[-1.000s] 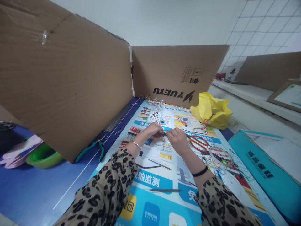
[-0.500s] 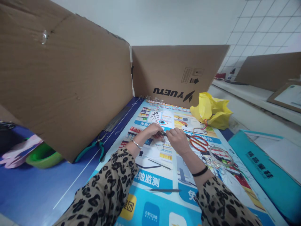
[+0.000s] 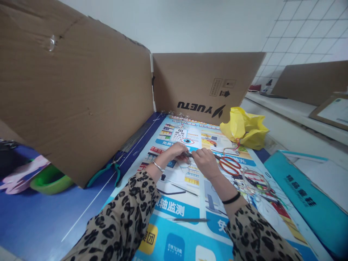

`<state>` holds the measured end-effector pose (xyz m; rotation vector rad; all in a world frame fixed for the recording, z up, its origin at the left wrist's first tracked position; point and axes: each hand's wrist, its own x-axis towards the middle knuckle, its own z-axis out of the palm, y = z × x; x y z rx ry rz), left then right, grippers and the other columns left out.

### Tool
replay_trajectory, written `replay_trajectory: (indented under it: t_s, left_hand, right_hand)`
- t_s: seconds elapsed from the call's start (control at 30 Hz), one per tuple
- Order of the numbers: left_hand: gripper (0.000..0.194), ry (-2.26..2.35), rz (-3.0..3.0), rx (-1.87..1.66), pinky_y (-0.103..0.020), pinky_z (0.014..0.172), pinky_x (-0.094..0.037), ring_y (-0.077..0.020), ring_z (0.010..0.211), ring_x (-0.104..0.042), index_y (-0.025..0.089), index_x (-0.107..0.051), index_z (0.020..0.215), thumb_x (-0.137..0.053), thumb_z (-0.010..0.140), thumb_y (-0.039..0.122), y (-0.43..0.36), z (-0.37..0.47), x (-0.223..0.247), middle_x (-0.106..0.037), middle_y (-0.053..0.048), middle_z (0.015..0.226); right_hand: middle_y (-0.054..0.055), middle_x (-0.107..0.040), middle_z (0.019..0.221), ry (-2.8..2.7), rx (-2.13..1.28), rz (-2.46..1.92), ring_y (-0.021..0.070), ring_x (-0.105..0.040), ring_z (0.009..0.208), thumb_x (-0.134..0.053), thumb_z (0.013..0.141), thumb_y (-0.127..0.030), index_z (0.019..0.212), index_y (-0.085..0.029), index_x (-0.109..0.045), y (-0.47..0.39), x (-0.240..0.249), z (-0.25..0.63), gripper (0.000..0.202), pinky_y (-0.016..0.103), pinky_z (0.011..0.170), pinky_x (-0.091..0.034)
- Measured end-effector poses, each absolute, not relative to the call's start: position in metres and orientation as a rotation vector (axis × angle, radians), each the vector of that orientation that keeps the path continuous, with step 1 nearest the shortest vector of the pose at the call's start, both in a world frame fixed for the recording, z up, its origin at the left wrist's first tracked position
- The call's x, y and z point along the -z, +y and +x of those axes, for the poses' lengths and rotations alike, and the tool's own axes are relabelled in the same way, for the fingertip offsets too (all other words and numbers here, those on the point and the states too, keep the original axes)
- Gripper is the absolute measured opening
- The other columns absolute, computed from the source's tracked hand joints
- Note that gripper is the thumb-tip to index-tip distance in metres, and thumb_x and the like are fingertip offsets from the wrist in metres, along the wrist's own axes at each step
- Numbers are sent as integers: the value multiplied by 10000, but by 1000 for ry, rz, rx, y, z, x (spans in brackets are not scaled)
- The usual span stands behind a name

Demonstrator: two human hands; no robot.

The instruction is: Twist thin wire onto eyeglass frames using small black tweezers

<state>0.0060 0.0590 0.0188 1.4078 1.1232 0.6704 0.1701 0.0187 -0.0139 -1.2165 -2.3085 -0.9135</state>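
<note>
Over the middle of the printed sheet, my left hand (image 3: 179, 151) and my right hand (image 3: 205, 162) work close together. My right fingers are wrapped round the blade part of scissors with orange-red handles (image 3: 230, 166). Those handles stick out to the right of the hand, and a dark end shows between both hands. My left fingers are pinched at that dark end. Just below them a faint thin wire (image 3: 185, 166) curves down; where it is gripped is hidden by the fingers.
Cardboard panels (image 3: 201, 79) stand left and behind. Teal-handled pliers (image 3: 116, 174) and thin rods (image 3: 136, 137) lie left. At right are a yellow crumpled paper piece (image 3: 246, 128), a clear wire coil (image 3: 255, 180) and a teal box (image 3: 304, 195). A dark thin strip (image 3: 190, 220) lies in front.
</note>
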Motion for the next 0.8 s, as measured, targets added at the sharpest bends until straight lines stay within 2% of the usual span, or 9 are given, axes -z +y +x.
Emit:
replay_trajectory:
  t_s: [0.13,0.37,0.57,0.8]
  left_hand:
    - [164,1128,1404,-675,-211,420,-399,-107,389,-500,141,-477,517,-542,662,98,58,6,-21,-515,17,411]
    - [144,1128,1387,-646,-233,442,-432,-143,428,-561,134,-498,538,-534,677,132,57,8,-21,-559,-19,439]
    - [85,1101,1423,-697,-225,456,-450,-129,450,-574,125,-544,626,-500,697,141,59,6,-18,-573,-11,499]
    - [127,1018,1587,-763,-204,508,-465,-88,506,-557,136,-557,705,-457,771,178,71,4,-5,-560,9,597]
  right_hand:
    - [57,-520,739,-2305,917,-1225,189,-368,760,-389,870,-188,867,-190,-596,19,14,170,206,332,687,-225]
    - [57,-518,730,-2304,906,-1241,189,-375,759,-388,870,-183,861,-188,-593,18,13,170,206,330,681,-230]
    - [59,-532,725,-2318,848,-1257,184,-391,748,-406,857,-182,824,-184,-598,19,14,170,195,320,665,-238]
    - [60,-575,745,-2349,723,-1345,177,-451,757,-425,843,-203,817,-182,-601,20,16,169,179,296,664,-269]
